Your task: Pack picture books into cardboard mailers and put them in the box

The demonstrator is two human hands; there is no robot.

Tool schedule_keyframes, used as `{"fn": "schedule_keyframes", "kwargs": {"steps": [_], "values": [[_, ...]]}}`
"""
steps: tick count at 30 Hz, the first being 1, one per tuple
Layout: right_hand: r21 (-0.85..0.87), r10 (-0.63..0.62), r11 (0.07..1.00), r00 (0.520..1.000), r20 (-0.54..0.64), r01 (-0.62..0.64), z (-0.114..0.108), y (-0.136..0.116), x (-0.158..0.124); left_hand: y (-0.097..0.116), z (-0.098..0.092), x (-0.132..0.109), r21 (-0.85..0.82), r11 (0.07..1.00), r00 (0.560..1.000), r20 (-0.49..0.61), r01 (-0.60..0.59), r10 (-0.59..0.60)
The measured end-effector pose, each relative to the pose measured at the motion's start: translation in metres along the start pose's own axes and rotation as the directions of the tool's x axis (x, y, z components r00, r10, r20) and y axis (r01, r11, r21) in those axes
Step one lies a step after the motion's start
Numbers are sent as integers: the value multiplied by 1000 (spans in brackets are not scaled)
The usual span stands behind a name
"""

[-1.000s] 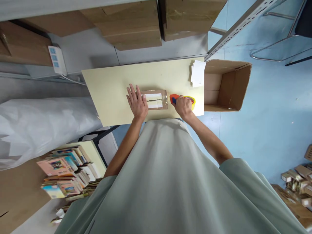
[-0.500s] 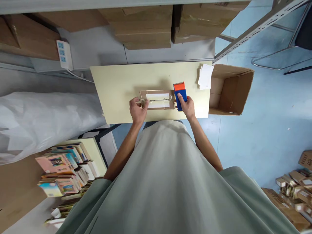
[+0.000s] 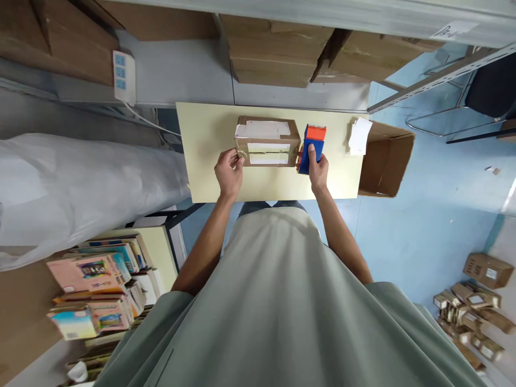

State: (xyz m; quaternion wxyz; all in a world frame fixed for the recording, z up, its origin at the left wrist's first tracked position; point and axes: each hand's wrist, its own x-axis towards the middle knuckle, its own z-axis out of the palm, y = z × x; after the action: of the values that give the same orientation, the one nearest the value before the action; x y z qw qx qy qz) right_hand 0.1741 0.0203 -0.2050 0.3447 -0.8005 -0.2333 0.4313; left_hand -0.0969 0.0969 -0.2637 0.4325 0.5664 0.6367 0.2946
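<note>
On the pale yellow table [image 3: 209,185] stands a small brown cardboard box [image 3: 296,134] with white labels on its top and on the side towards me. My left hand [image 3: 229,171] is closed at the box's lower left corner, fingertips pinched against the edge, where some clear tape seems to shine. My right hand [image 3: 318,169] grips a blue and orange tape dispenser [image 3: 315,146] just right of the box, thumb on its blue face. The dispenser's inner side is mostly hidden from me.
White paper slips [image 3: 360,136] lie at the table's right end. Beside it is an open carton [image 3: 387,161]. Behind are a metal shelf with larger cartons [image 3: 274,59] and a power strip [image 3: 124,78]. Books [image 3: 97,269] and a plastic-wrapped bundle [image 3: 92,185] lie on the left.
The box has tipped so that its labelled top shows, with its taped side towards me. My left hand stays at its left end; the tape dispenser stays in my right hand. The view has shifted.
</note>
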Motion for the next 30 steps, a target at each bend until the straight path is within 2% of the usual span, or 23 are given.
{"fn": "schedule_keyframes", "kwargs": {"steps": [4, 7, 9, 12, 14, 16, 19, 23, 27, 30], "values": [[225, 40, 974, 999, 5, -41, 39, 16, -9, -25, -19, 0, -2, 997, 997, 8, 77, -77], [182, 94, 979, 995, 17, -95, 60, 31, -22, -45, -30, -9, 50, 993, 995, 5, 104, -104], [126, 111, 986, 994, 2, -111, 67, 39, -32, -57, -33, -14, 74, 991, 994, 5, 113, -113], [0, 111, 994, 993, -51, -111, 62, 43, -47, -70, -34, -19, 76, 990, 990, 57, 123, -127], [-162, 91, 981, 992, -85, -104, 51, 44, -56, -74, -33, -22, 86, 988, 985, 100, 132, -140], [-359, 47, 930, 996, -80, -73, 34, 44, -64, -71, -35, -27, 121, 985, 987, 93, 123, -135], [-584, -50, 810, 999, 15, 49, 5, 46, -72, -49, -41, -45, 161, 987, 997, 71, 28, -40], [-704, -152, 664, 967, 205, 253, -33, 49, -72, 5, -41, -76, 172, 980, 981, 180, -103, 71], [-715, -199, 549, 899, 391, 433, -67, 51, -60, 57, -21, -101, 203, 969, 978, 183, -139, 102], [-670, -253, 489, 826, 504, 559, -88, 59, -47, 83, 1, -119, 170, 968, 967, 211, -184, 146]]}}
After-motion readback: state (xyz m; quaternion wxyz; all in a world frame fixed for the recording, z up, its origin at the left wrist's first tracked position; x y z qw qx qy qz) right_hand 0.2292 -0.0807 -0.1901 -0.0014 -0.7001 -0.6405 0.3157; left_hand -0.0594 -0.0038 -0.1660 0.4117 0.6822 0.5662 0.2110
